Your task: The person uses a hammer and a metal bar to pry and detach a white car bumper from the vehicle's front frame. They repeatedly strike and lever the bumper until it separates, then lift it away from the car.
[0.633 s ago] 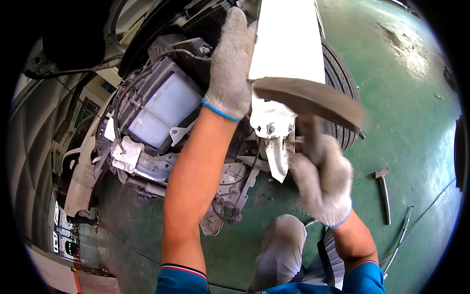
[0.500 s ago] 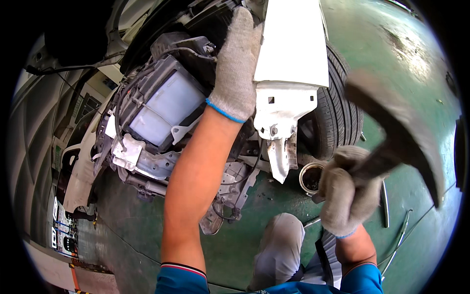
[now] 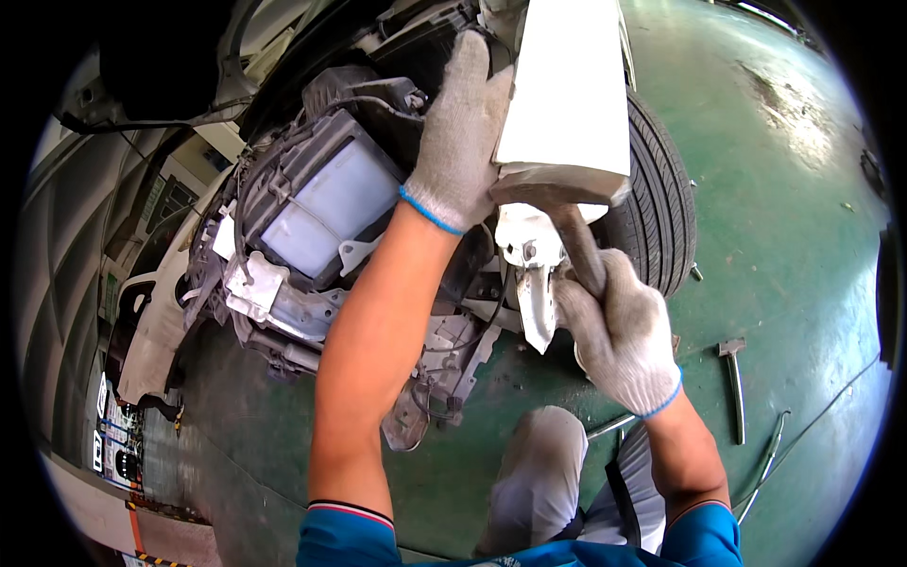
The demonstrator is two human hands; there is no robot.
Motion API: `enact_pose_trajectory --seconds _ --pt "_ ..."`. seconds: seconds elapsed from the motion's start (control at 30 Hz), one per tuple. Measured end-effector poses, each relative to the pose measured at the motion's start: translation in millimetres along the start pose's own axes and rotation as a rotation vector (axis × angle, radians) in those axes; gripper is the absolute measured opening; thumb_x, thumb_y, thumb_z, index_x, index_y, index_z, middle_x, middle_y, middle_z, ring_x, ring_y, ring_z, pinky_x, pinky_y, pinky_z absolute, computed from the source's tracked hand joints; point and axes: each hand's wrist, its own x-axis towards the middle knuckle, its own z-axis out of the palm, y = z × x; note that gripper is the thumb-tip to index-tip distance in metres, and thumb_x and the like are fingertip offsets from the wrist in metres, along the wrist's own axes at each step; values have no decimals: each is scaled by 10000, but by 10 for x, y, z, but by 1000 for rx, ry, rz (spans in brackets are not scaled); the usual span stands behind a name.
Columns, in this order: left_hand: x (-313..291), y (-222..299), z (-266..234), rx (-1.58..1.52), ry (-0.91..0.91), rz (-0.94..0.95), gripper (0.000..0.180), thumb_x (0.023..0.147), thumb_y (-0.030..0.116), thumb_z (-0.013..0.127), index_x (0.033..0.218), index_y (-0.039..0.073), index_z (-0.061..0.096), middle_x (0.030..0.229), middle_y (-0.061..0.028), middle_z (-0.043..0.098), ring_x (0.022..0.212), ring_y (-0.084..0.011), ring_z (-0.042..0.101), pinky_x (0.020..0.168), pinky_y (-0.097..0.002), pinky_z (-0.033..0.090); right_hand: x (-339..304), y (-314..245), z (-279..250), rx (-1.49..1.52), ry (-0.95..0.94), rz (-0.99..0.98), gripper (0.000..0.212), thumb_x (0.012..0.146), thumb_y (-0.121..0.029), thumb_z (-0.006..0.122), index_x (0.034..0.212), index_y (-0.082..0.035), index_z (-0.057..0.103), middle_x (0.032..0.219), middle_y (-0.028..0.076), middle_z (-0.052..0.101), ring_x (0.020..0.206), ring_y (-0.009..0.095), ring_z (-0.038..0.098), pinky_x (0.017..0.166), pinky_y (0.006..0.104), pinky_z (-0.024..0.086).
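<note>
Head view: right hand (image 3: 619, 331) grips a hammer (image 3: 562, 189); left hand (image 3: 460, 142), outstretched, lies against white panel (image 3: 564, 90).

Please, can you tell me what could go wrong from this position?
1. The hammer has one end of its head close to the left hand, so a stray blow might hit it.
2. The right hand holds the hammer across the near end of the white panel; a poor strike could dent it.
3. If the grip slips, the hammer might drop toward the knee.
</note>
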Motion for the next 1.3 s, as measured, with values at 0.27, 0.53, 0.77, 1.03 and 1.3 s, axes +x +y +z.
enact_pose_trajectory --seconds 0.27,0.53,0.77,1.03,1.3 --pt "-28 16 11 -11 -14 -31 855 1064 650 149 1512 -22 427 1459 -160 545 1329 -242 524 1156 -355 374 48 78 0 -40 6 14 234 962 -212 692 1030 -12 591 717 183 633 650 388 678 588 425 531" --pt "-39 -23 22 53 21 -4 918 1031 710 166 1544 -23 369 1494 -197 505 1391 -281 480 1167 -393 380 37 60 -79 -162 -65 -41 147 968 -86 638 1031 38 590 767 118 642 666 195 659 632 342 520" --pt "-41 -18 39 259 3 25 968 1005 747 187 1563 -34 312 1527 -224 457 1399 -324 479 1156 -404 410 76 124 -48 -139 44 -147 297 952 -270 696 971 -12 551 638 180 608 596 379 659 536 450 505" --pt "-146 193 -457 1844 -88 586 611 1027 411 520 1476 2 452 1392 -249 556 1327 -357 534 1168 -423 397 36 209 4 -65 -74 19 237 944 -229 696 1020 -33 586 749 213 639 672 414 668 604 442 523" --pt "-610 17 -141 994 75 214 332 953 -16 595 1284 -39 601 1185 -198 695 1067 -292 699 949 -351 560 -960 1127 -796 -236 -62 253 202 929 -165 710 975 3 606 751 128 611 666 211 588 661 364 498"
